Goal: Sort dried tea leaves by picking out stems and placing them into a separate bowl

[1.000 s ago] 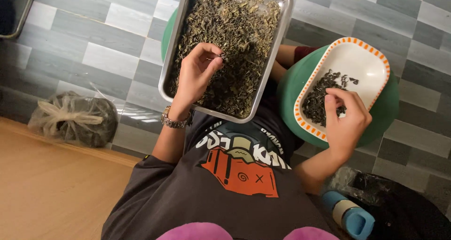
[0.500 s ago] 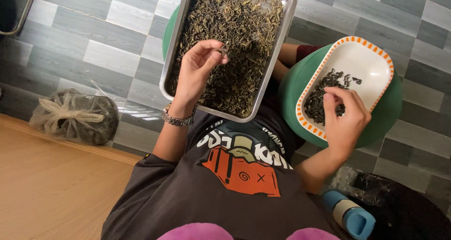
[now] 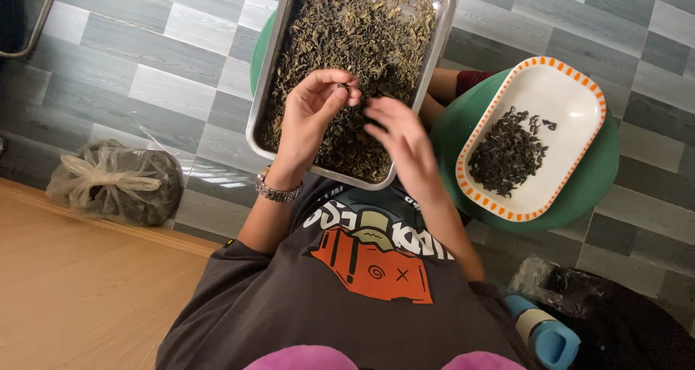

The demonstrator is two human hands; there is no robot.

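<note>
Over the steel tray, left hand pinches one dark leaf; right hand hovers, fingers apart; loosened pinch risks dropping leaf among unsorted leaves.

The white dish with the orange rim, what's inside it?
A small heap of dark dried leaves lies in the white dish; the rest is bare white. Whatever lies beneath the heap is hidden.
</note>
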